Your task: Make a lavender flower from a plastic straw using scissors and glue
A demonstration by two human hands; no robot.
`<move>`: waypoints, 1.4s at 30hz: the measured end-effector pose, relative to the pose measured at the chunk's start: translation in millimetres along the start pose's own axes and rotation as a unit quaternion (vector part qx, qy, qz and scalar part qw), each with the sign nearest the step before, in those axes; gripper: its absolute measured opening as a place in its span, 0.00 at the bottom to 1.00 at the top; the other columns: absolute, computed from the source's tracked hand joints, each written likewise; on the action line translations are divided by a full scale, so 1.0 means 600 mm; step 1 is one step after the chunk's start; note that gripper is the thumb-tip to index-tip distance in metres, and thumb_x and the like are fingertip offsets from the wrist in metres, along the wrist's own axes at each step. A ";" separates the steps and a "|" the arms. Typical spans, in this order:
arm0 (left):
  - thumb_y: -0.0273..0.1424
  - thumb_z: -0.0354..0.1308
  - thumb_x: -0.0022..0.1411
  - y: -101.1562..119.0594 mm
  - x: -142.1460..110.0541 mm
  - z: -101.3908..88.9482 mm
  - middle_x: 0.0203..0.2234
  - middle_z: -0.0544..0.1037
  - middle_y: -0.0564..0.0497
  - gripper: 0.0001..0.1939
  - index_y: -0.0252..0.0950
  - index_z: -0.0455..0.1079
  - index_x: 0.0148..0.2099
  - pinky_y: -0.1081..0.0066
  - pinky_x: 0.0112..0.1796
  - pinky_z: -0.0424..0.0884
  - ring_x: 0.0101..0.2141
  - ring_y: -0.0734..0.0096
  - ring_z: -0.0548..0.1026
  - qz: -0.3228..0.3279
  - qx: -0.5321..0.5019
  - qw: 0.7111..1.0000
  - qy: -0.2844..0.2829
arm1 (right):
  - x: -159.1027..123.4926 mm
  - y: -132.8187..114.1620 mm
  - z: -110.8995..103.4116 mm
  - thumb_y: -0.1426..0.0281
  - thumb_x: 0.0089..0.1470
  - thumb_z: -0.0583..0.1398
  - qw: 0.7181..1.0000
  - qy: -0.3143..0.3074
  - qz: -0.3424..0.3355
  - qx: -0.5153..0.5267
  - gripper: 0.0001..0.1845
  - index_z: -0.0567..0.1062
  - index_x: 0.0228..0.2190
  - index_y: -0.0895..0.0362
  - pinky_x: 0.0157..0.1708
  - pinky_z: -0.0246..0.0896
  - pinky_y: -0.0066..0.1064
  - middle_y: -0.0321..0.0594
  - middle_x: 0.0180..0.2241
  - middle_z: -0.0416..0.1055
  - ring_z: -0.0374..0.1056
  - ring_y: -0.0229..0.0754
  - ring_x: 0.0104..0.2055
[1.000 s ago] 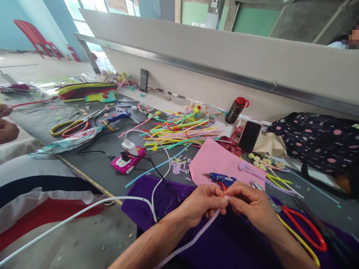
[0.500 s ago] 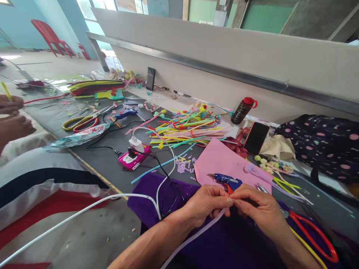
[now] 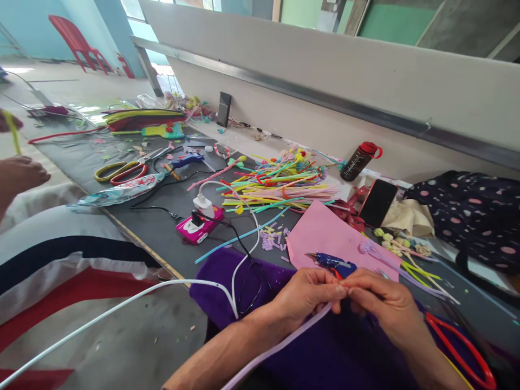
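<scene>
"Lilac strip [image 3: 284, 342] — where've we got it?"

"Pinched in our left hand [image 3: 306, 297], over the purple cloth [image 3: 227, 273], with the tail running down toward us."

"And our right hand [image 3: 384, 298]?"

"Fingertips right up against the left's — we can't tell if they've gripped anything. Glue gun [image 3: 335, 264] is just past our hands, by the pink sheet [image 3: 312, 233]'s near edge."

Pale daylight comes from the window [image 3: 136, 11] at upper left, itself burnt white, leaving glare at the far end of the counter [image 3: 158, 233], while the purple cloth [image 3: 329, 349] below the hands [image 3: 303, 295] sinks into near-black shadow and wide-angle stretching (a co-worker's hand [image 3: 22, 176] looks soft there) distorts the left edge.
</scene>
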State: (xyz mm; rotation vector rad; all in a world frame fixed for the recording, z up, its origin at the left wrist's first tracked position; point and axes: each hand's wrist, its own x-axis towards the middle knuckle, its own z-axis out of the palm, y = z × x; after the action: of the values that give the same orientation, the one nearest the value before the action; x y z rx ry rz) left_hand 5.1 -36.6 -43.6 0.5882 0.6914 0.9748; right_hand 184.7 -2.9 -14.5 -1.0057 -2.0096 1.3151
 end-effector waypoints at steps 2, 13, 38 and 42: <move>0.38 0.64 0.47 0.004 -0.003 -0.002 0.13 0.70 0.56 0.14 0.33 0.68 0.26 0.74 0.16 0.42 0.12 0.84 0.55 0.024 -0.031 0.999 -0.003 | 0.016 -0.010 -0.012 0.65 0.55 0.58 0.999 0.035 0.018 0.002 0.11 0.76 0.40 0.51 0.20 0.62 0.27 0.39 0.28 0.72 0.66 0.37 0.24; 0.37 0.65 0.47 0.015 -0.025 -0.008 0.14 0.72 0.56 0.13 0.32 0.70 0.27 0.75 0.15 0.45 0.11 0.84 0.57 0.004 -0.028 0.994 -0.103 | 0.243 -0.046 0.083 0.75 0.53 0.57 0.930 -0.128 -0.148 -0.311 0.08 0.77 0.34 0.57 0.36 0.63 0.28 0.39 0.33 0.74 0.70 0.38 0.35; 0.37 0.64 0.48 0.014 -0.023 -0.004 0.15 0.71 0.57 0.12 0.33 0.68 0.26 0.76 0.14 0.47 0.11 0.84 0.58 0.001 -0.019 0.996 -0.090 | 0.259 -0.027 0.096 0.75 0.54 0.54 0.950 -0.123 -0.102 -0.269 0.08 0.73 0.31 0.59 0.27 0.61 0.24 0.35 0.23 0.72 0.69 0.35 0.25; 0.37 0.64 0.48 0.013 -0.022 -0.002 0.14 0.72 0.57 0.13 0.33 0.68 0.26 0.76 0.14 0.47 0.11 0.85 0.58 0.001 -0.014 0.997 -0.080 | 0.261 -0.021 0.110 0.76 0.50 0.56 0.959 -0.118 -0.094 -0.242 0.07 0.75 0.29 0.57 0.29 0.60 0.26 0.34 0.25 0.73 0.68 0.36 0.27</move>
State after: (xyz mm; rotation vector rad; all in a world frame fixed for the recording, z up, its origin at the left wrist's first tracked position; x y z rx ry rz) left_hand -5.2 -45.0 -35.5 0.6358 0.5346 0.9270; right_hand 40.0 86.2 -23.4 -0.8573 -2.6186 0.8936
